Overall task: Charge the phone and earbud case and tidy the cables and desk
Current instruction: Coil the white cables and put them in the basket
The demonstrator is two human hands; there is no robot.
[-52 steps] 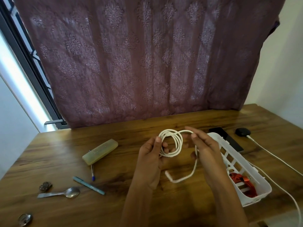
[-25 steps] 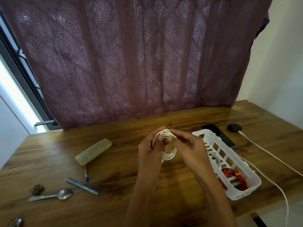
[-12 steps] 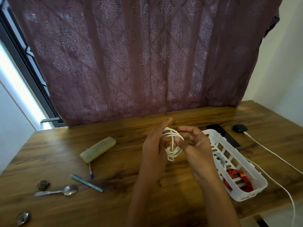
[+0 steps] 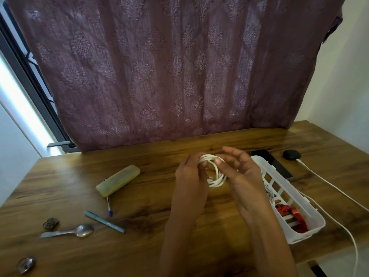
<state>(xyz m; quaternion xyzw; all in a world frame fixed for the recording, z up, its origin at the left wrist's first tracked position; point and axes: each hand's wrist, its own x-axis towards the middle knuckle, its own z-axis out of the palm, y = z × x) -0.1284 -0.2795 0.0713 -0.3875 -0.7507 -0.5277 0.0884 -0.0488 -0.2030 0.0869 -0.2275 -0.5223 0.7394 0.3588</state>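
On the far left of the wooden desk [image 4: 139, 198], near my edge, lies a small shiny round thing [image 4: 25, 264], and a little further in a small dark metal piece [image 4: 51, 223] just beside the handle end of a spoon [image 4: 73, 231]. To the right of the spoon a teal pen [image 4: 103, 221] lies slanted, and behind it a blue-tipped pen [image 4: 108, 204] sticks out from under a translucent yellowish case [image 4: 118, 180]. In the middle, above the desk, both my hands hold the coiled white cable [image 4: 212, 172]. My left hand [image 4: 189, 176] grips the left side of the coil with bent fingers. My right hand [image 4: 241, 174] pinches the right side, the thumb lying on top of the loops and the other fingers half bent behind them. Just right of my right hand stands the white basket [image 4: 305, 235]; a red cable [image 4: 289, 214] lies in its near end. Behind the basket the dark phone [image 4: 279, 166] lies flat, partly hidden by the rim. Beside it, further right, sits the black earbud case [image 4: 292, 154] with a white charging cable [image 4: 329, 182] going into it. A second white cable [image 4: 339, 223] runs from the near end of the phone along the basket and off the desk; if it is plugged in, I cannot tell. A purple patterned curtain [image 4: 169, 66] hangs behind the desk.
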